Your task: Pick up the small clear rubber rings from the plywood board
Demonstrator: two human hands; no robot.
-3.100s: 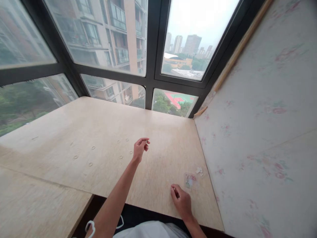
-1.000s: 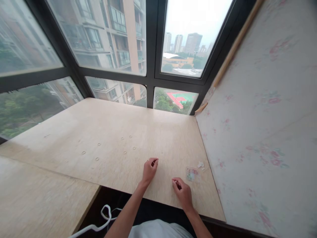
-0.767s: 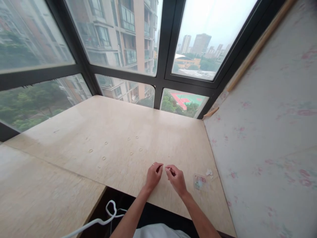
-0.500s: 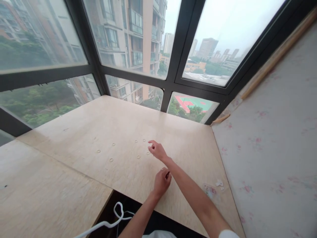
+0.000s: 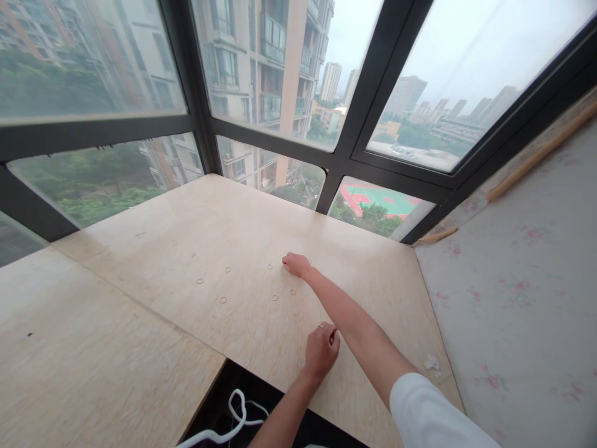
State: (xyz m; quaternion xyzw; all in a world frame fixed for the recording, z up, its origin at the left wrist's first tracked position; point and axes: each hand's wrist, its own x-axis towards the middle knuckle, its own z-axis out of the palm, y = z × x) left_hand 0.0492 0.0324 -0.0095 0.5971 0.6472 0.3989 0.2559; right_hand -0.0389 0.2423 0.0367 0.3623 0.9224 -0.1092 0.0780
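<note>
My right hand [image 5: 295, 264] reaches over the pale tabletop [image 5: 345, 261], its fingertips pinched together at the spot where a thin yellowish ring lay; the ring itself is hidden by the fingers. Just left of the fingertips lies another thin ring [image 5: 270, 267], like a small rubber band. Two more, a ring [image 5: 275, 297] and a ring [image 5: 293, 292], lie nearer to me, and several others are spread to the left, among them a ring [image 5: 224, 300]. My left hand [image 5: 321, 351], wearing a finger ring, rests curled near the front edge; what it holds is hidden.
Dark-framed windows [image 5: 265, 146] border the table's far side. A flowered wall [image 5: 522, 298] rises at the right, with small white scraps [image 5: 433, 364] near its foot. A white cable [image 5: 240, 410] loops in the dark gap at the front.
My right hand has gone from an extended index finger to a pinch, covering the farthest right ring. My left hand keeps its curled pose. The view has swung slightly left.
</note>
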